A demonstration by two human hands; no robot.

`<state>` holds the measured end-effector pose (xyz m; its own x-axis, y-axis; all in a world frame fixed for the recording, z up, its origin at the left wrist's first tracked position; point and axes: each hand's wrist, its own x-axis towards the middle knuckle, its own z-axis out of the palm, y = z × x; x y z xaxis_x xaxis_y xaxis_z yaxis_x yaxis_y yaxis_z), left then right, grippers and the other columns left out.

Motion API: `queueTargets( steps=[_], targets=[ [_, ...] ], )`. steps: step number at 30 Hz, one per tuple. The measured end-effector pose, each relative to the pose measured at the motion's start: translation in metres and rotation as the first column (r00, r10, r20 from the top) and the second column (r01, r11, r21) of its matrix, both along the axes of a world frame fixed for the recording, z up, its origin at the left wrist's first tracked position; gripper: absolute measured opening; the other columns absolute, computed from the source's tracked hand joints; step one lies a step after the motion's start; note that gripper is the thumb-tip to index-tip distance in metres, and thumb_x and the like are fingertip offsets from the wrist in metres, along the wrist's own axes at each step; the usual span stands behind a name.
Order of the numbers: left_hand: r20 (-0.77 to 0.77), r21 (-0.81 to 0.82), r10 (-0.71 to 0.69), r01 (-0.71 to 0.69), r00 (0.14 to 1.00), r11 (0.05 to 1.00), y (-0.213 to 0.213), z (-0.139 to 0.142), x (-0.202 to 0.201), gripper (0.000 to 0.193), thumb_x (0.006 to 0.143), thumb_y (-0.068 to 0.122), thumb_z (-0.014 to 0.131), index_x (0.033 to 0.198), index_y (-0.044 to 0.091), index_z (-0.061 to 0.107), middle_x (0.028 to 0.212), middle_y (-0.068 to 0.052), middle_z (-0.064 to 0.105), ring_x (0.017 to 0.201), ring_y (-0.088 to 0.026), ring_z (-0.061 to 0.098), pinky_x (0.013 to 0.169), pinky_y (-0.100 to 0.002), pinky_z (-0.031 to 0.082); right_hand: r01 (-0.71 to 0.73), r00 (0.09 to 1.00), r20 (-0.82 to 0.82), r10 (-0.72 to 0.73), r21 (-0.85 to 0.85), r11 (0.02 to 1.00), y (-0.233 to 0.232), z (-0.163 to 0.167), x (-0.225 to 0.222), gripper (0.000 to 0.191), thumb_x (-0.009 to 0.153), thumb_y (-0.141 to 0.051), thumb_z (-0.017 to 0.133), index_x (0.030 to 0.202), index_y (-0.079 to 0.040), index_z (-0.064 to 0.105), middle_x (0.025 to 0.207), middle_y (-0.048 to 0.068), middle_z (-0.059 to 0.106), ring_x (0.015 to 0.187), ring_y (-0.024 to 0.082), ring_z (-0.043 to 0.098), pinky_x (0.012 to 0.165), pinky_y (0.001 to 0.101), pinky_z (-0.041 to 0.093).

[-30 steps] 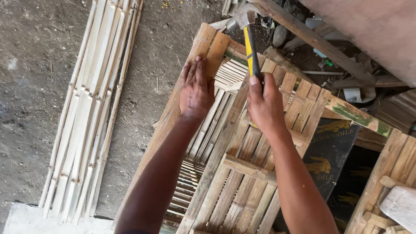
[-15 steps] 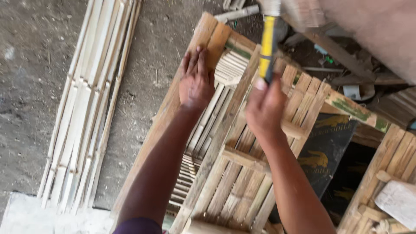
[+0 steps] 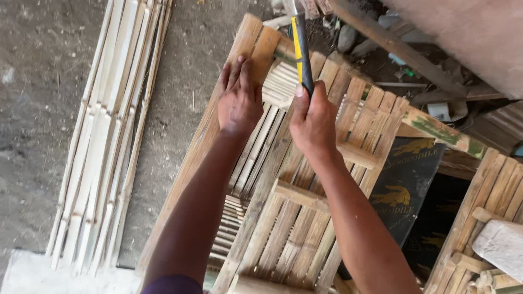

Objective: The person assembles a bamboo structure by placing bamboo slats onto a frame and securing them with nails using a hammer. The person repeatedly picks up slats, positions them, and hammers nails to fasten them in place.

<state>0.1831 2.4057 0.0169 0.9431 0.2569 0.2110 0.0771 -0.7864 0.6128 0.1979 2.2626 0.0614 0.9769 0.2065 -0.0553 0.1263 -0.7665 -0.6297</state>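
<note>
A slatted bamboo frame, like a piece of furniture, lies under my arms. My left hand rests flat on its upper left part, fingers together, pressing on the slats near the thick end pole. My right hand is closed around the black and yellow handle of a hammer. The handle points up and away from me, and the hammer's head is cut off by the top edge of the view.
A bundle of long split bamboo strips lies on the dirt floor at the left. A dark printed sack sits under the frame at the right. More bamboo pieces and wooden scraps crowd the right side.
My right hand has swung the hammer: it was raised half a second ago and now sits lower over the frame again. My left hand stayed flat on the slats.
</note>
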Motion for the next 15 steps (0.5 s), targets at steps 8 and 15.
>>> queueTargets(
  steps=[8,15],
  targets=[
    [-0.053,0.139,-0.002,0.01,0.999,0.99,0.0,-0.002,-0.001,0.064,0.103,0.022,0.058,0.153,-0.01,0.034,0.154,-0.026,0.045,0.147,-0.034,0.04,0.128,-0.043,0.014,0.002,0.999,-0.052,-0.003,-0.02,1.0,-0.001,0.007,-0.003,0.029,0.109,-0.029,0.048,0.1,-0.003,0.055,0.063,0.007,0.058,0.051,0.023,0.06,0.045,0.0452,0.05],
    [0.295,-0.193,0.109,-0.052,0.949,0.98,-0.065,0.017,-0.029,0.054,0.106,0.014,0.064,0.152,-0.002,0.039,0.159,-0.032,0.041,0.141,-0.039,0.048,0.113,-0.043,0.05,0.32,0.94,-0.24,-0.24,0.391,0.863,-0.141,0.008,-0.1,0.036,0.11,-0.041,0.048,0.094,-0.009,0.05,0.059,-0.001,0.045,0.045,0.011,0.047,0.04,0.0328,0.039]
  ],
)
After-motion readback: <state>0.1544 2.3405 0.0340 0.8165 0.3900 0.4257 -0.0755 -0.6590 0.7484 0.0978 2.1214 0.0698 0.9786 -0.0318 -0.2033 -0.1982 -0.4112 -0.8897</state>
